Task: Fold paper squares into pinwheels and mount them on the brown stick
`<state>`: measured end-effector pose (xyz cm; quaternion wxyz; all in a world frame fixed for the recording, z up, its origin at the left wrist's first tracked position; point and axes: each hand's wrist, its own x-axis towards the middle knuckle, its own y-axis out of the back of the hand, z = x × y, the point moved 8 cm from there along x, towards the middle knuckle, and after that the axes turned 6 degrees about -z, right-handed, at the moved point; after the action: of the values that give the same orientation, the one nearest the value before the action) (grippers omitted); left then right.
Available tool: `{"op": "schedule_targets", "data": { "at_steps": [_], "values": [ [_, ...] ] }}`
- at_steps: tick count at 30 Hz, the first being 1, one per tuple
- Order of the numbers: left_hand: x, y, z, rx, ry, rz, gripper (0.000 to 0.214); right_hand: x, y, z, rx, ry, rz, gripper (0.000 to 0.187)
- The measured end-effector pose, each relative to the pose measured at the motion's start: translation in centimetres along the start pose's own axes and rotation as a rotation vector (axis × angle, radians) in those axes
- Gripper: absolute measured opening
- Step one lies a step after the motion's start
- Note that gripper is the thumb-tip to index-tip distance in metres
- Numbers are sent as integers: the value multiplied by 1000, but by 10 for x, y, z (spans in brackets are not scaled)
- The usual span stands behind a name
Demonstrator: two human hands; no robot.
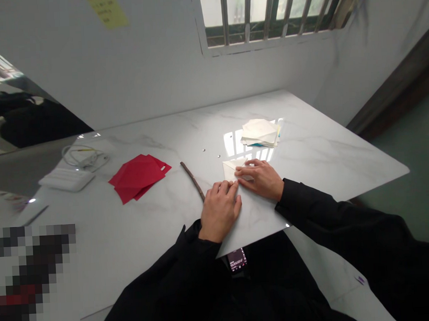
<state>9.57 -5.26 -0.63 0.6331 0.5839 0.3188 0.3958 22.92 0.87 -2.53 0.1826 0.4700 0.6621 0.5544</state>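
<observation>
My right hand [259, 179] flat, fingers extended, pressing on folded white paper [230, 170] near frame centre, not gripping. Left hand [220, 211] also open, flat, just beside right, fingertips touching paper's lower edge. Paper lies on white marble counter [325, 150]. Just above hands, stack of white paper [259, 133]. Thin twig [192, 181] beside left hand; farther left, red paper sheets [138, 177].

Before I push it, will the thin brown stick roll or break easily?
The thin brown stick probably rolls easily, being narrow and roundish on the glossy marble table. It looks light, and so slender it may snap if bent hard.
</observation>
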Motion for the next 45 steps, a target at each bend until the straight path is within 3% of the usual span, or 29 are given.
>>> {"op": "schedule_targets", "data": {
  "at_steps": [15, 27, 36, 41, 45],
  "values": [
    [-2, 0, -7, -60, 3, -16, 42, -3, -3, 21, 120, 143, -142, 38],
    [-4, -1, -13, -152, 7, -3, 39, -8, -1, 22, 94, 198, -217, 50],
    [-7, 1, -16, -76, 55, 73, 32, -9, -2, 20, 47, 198, -228, 52],
    [3, 9, -19, -22, 75, 41, 24, -8, 2, 12, -24, 227, -213, 52],
    [28, 19, -33, -93, 114, -56, 30, -8, 3, 4, -101, 267, -226, 56]
  ]
}}
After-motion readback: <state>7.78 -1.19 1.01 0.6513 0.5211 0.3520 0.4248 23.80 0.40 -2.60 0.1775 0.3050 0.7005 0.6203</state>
